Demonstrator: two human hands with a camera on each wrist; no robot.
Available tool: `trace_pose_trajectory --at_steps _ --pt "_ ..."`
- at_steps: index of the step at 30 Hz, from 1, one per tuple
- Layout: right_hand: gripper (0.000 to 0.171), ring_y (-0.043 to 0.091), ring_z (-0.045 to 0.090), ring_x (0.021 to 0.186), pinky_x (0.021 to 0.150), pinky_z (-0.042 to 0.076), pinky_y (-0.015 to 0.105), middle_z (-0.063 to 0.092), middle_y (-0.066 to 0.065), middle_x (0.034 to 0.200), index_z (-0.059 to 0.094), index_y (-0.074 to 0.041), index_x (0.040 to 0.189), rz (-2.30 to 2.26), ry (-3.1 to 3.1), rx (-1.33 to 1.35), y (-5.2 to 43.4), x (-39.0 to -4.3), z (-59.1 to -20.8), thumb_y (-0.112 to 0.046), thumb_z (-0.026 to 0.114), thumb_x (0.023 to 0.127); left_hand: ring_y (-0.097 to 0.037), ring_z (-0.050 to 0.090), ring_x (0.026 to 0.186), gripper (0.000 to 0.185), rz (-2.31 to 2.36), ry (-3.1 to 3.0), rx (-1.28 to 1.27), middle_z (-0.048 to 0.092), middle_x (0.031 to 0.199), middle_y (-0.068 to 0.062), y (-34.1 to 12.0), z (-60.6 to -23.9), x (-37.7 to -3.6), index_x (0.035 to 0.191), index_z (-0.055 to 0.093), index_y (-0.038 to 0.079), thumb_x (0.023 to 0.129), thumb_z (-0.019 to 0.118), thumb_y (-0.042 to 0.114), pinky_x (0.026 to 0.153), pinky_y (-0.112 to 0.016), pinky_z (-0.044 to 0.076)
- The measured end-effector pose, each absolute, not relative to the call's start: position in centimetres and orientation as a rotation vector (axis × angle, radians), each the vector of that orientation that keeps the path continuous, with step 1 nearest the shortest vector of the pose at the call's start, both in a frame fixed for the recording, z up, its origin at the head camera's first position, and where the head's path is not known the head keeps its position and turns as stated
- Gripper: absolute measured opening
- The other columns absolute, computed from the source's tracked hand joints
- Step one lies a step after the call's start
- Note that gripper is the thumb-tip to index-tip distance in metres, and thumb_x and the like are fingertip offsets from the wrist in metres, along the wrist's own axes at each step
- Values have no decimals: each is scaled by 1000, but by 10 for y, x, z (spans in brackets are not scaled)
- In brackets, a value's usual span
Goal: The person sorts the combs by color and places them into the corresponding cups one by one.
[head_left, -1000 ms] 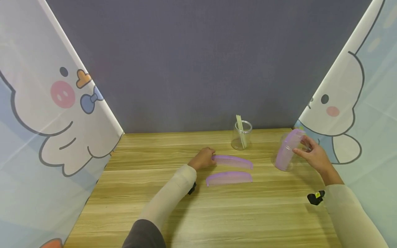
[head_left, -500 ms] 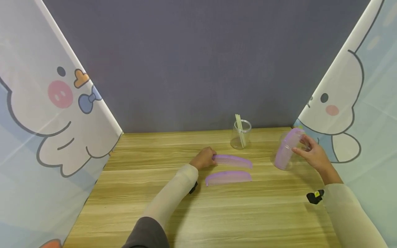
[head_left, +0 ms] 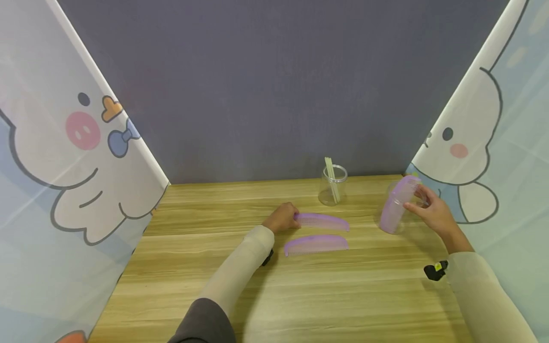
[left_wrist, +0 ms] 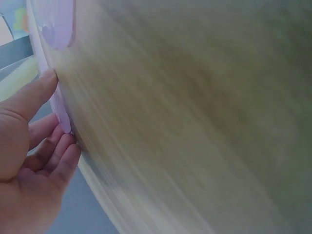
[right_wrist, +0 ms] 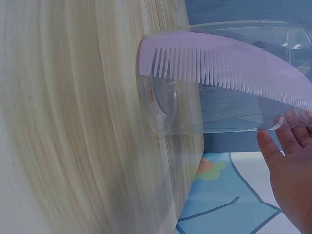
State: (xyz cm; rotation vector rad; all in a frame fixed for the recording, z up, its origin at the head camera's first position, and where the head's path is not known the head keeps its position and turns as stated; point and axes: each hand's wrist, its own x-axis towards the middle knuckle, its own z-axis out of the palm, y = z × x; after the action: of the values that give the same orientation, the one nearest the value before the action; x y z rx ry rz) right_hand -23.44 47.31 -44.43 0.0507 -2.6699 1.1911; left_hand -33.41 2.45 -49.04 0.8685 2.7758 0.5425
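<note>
My left hand (head_left: 280, 217) pinches the left end of a translucent purple comb (head_left: 322, 221), which lies on the wooden table. In the left wrist view, thumb and fingertips (left_wrist: 70, 151) meet this comb's end (left_wrist: 61, 114). A second purple comb (head_left: 316, 244) lies just nearer, roughly parallel. At the right, a clear plastic cup (right_wrist: 168, 119) stands on the table with a third purple comb (right_wrist: 195, 41) leaning inside, its top above the rim. My right hand (head_left: 435, 214) grips the cup near its rim, beside the comb; the fingers' exact contact is partly hidden.
A clear jar (head_left: 327, 195) with several pale sticks (head_left: 332, 178) stands near the table's back edge. The wooden table (head_left: 343, 295) meets a dark grey panel (head_left: 257, 95) behind, and cartoon-printed curtains (head_left: 51, 157) flank both sides.
Both hands keep nearly the same places, left on the comb and right at the cup. The head view has shifted very slightly.
</note>
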Motion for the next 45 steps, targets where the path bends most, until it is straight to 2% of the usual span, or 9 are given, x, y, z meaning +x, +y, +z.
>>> trace_pose_trajectory --at_steps 3,8,12,14,16,20,24,36,45 --pt "85 -17 41 102 74 41 0 35 43 151 16 0 162 1200 -2656 69 472 -233 -444 -19 69 98 -21 64 113 47 539 2784 879 68 122 -9 24 -490 -333 123 72 3 86 83 28 99 -30 54" --pt "85 -15 40 104 75 39 0 37 41 151 18 -1 162 1188 -2647 64 471 -232 -443 -21 70 98 -21 64 109 48 545 2802 914 69 119 -10 23 -489 -335 123 72 1 85 84 29 97 -30 55" --pt "84 18 56 116 75 39 -1 38 41 151 19 -1 162 1170 -2651 58 471 -233 -442 -20 69 98 -19 64 103 48 609 2795 920 70 116 -10 24 -487 -337 123 71 1 84 85 26 92 -30 56" --pt "84 40 53 121 74 38 -1 36 41 152 17 0 162 1168 -2657 59 471 -234 -442 -20 69 98 -19 65 101 49 636 2786 917 70 117 -10 24 -485 -337 124 70 0 85 85 26 90 -29 57" --pt "85 51 48 121 73 38 -1 35 42 152 15 1 162 1169 -2664 59 471 -235 -442 -20 68 99 -20 66 103 49 640 2787 932 71 117 -11 24 -484 -337 125 70 0 86 84 26 91 -29 57" --pt "85 20 55 113 73 39 0 36 41 152 16 0 162 1162 -2665 61 471 -235 -442 -20 69 98 -20 67 104 49 640 2796 966 73 118 -12 24 -481 -336 125 70 0 86 81 27 93 -31 57" --pt "84 -12 43 105 73 40 0 37 41 151 18 0 162 1169 -2655 67 471 -235 -441 -19 69 98 -17 63 95 46 666 2789 968 74 112 -10 24 -478 -335 124 71 1 87 79 27 88 -29 56" --pt "84 -19 42 95 70 41 2 37 44 149 18 1 161 1152 -2656 64 474 -235 -446 -19 69 98 -15 63 94 41 839 2777 944 74 113 -7 25 -473 -336 122 72 6 88 80 27 85 -29 55" --pt "85 -19 42 96 71 40 1 38 44 149 16 1 162 1154 -2652 71 474 -235 -447 -20 68 98 -11 54 81 30 924 2753 970 70 94 -1 25 -472 -337 112 74 9 87 79 26 72 -25 49"
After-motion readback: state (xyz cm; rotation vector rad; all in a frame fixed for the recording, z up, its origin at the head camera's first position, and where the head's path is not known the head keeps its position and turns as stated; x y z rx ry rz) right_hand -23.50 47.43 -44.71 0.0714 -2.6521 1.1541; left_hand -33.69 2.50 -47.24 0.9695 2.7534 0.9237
